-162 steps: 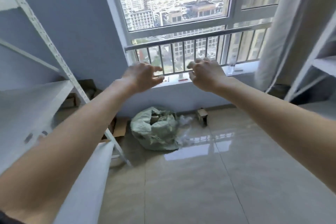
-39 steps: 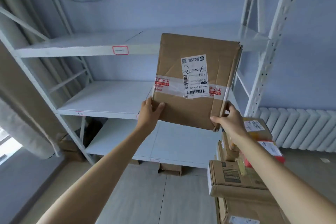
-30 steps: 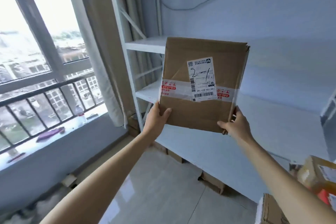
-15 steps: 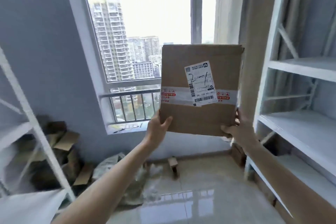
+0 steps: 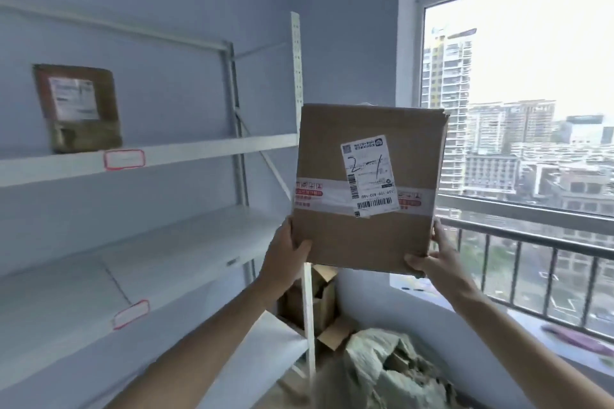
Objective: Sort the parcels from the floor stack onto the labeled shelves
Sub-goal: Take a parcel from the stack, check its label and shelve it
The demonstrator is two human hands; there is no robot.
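Far to the left, a brown parcel (image 5: 78, 108) stands upright on the upper shelf (image 5: 199, 151) of a white metal rack, leaning back toward the blue wall, its pale label facing the room. Just below it, a red-bordered tag (image 5: 124, 159) is stuck on that shelf's front edge. The next shelf (image 5: 186, 242) down is bare where I can see it, and a second red-bordered tag (image 5: 131, 313) sits on its front edge; the writing on both is too blurred to read. A perforated white upright (image 5: 296, 70) closes off the rack's right end.

Past that post, the left hand (image 5: 285, 254) grips the lower left corner of a flat cardboard box (image 5: 368, 189), thumb across the front face. The box is held up in the air between the rack and the window, upright and slightly tilted, touching no shelf. A white shipping label (image 5: 369, 176) with a barcode and a handwritten mark lies over a band of red-printed tape (image 5: 309, 197) running across the box. The right hand (image 5: 435, 259) clasps the lower right corner, fingers wrapped under the bottom edge.

Low down behind the left forearm, some open cardboard cartons (image 5: 320, 302) sit on the floor beside the rack's foot, and a crumpled green bag (image 5: 392, 372) lies just to their right. On the far right is the window (image 5: 525, 83) with tower blocks outside, and a dark railing (image 5: 531, 239) runs across its lower part above the sill.
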